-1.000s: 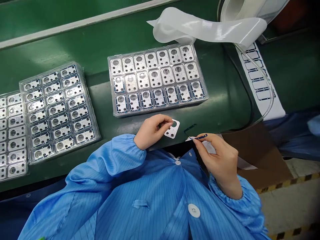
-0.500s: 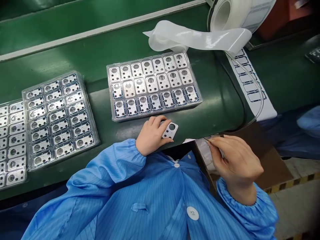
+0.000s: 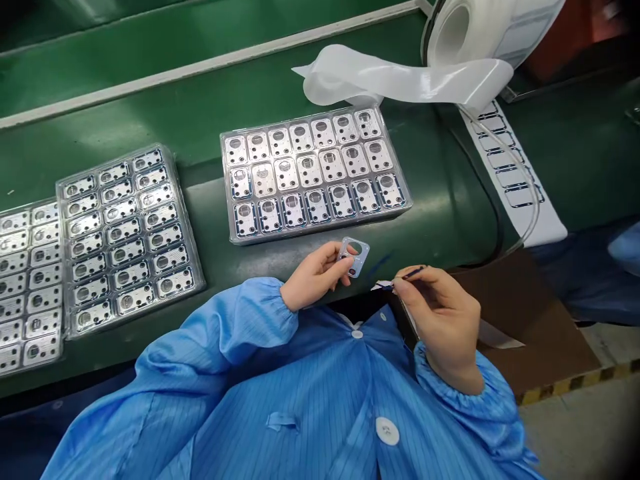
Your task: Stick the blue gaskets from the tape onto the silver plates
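My left hand (image 3: 320, 272) pinches a small silvery plate (image 3: 361, 252) between thumb and fingers, tilted up just above the bench's front edge. The plate has a large round hole and smaller holes. To its right, my right hand (image 3: 440, 307) is closed on a thin dark strip (image 3: 414, 272). A blurred blue streak shows between the hands, and I cannot make out whether it belongs to the strip. Beyond my hands lies a clear tray (image 3: 320, 230) with rows of similar plates, several with dark blue outlines.
Two more plate-filled trays, a middle one (image 3: 200, 277) and one at the far left (image 3: 56, 353), lie on the green bench (image 3: 280, 257). At the right are a roll of film (image 3: 480, 30), a loose white strip (image 3: 400, 83), a sheet with dark outlines (image 3: 543, 230), a cable and a brown box (image 3: 540, 333).
My left hand has lifted the plate off the bench and tilted it up. My right hand has moved left, close to the plate, with the thin dark strip.
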`<state>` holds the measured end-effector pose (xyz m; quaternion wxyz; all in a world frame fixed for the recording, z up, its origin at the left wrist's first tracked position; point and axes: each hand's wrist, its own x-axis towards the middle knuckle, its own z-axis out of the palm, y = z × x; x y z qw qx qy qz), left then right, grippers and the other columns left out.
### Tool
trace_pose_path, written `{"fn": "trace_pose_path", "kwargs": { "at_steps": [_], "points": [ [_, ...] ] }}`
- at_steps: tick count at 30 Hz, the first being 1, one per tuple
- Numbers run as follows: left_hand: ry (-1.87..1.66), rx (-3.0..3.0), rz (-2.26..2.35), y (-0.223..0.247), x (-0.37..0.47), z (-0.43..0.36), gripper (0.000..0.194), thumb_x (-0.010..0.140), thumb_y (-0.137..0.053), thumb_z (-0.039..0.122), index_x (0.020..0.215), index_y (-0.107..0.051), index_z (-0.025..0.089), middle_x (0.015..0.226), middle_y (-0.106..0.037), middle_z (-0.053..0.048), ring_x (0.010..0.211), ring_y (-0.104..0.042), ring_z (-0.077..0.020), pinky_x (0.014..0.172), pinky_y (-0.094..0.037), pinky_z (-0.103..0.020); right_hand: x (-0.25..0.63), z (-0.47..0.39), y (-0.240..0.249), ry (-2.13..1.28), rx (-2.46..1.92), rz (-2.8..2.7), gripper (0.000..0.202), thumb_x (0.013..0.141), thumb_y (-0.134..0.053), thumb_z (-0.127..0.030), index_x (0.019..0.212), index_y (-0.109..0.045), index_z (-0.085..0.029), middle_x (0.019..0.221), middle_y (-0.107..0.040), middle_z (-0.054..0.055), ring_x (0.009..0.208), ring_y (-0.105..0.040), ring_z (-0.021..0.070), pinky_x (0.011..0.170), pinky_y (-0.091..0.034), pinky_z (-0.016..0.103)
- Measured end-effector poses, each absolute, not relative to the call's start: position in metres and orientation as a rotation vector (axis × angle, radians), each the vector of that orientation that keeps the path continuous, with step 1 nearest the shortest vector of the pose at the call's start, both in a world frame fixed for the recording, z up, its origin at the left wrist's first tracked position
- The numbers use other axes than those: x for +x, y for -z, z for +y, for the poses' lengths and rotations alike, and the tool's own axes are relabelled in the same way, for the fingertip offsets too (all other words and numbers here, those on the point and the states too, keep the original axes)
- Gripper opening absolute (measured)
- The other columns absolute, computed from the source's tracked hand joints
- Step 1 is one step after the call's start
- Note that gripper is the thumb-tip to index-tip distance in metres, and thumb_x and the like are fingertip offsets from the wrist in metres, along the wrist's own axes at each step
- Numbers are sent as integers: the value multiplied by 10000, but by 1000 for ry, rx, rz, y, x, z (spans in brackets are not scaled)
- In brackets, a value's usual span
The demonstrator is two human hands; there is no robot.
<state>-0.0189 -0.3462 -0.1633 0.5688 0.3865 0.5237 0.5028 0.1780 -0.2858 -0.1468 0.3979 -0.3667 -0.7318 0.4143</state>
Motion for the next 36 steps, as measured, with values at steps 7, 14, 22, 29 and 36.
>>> {"fn": "trace_pose_path", "kwargs": {
  "at_steps": [7, 14, 22, 29, 36],
  "points": [
    [-1155, 705, 1114, 164, -19, -344, 423, 873, -656, 503, 1040, -586, 121, 845, -651, -48, 679, -670, -112, 501, -476, -177, 165, -280, 167, -1415, -1025, -1662, 129, 854, -742, -352, 882, -721, -228, 748, -701, -10, 608, -635, 114, 553, -543, 216],
    [-1175, 801, 1204, 167, -18, -345, 310, 923, -610, 368, 1119, -622, 129, 823, -649, -25, 581, -515, -66, 508, -460, -189, 161, -283, 168, -1381, -1025, -1709, 108, 826, -768, -305, 895, -730, -232, 775, -706, -6, 639, -635, 119, 583, -543, 228],
    [-1162, 794, 1148, 163, -18, -343, 272, 940, -571, 331, 1092, -633, 114, 827, -648, -47, 687, -591, -108, 517, -453, -182, 159, -284, 164, -1379, -1067, -1707, 85, 817, -772, -278, 872, -727, -231, 780, -705, -8, 681, -648, 122, 621, -543, 227],
    [-1131, 779, 1178, 160, -17, -343, 342, 932, -586, 364, 1142, -622, 96, 881, -663, -63, 691, -594, -98, 524, -450, -174, 161, -285, 162, -1243, -1101, -1826, 69, 849, -745, -295, 884, -719, -241, 840, -713, -4, 752, -664, 144, 669, -546, 259],
    [-1161, 806, 1125, 165, -18, -343, 349, 920, -604, 389, 1123, -635, 107, 966, -678, -80, 716, -624, -101, 535, -445, -173, 159, -286, 159, -994, -1035, -1999, 23, 875, -703, -261, 883, -697, -240, 819, -704, -9, 733, -659, 152, 694, -548, 288]
  ]
}}
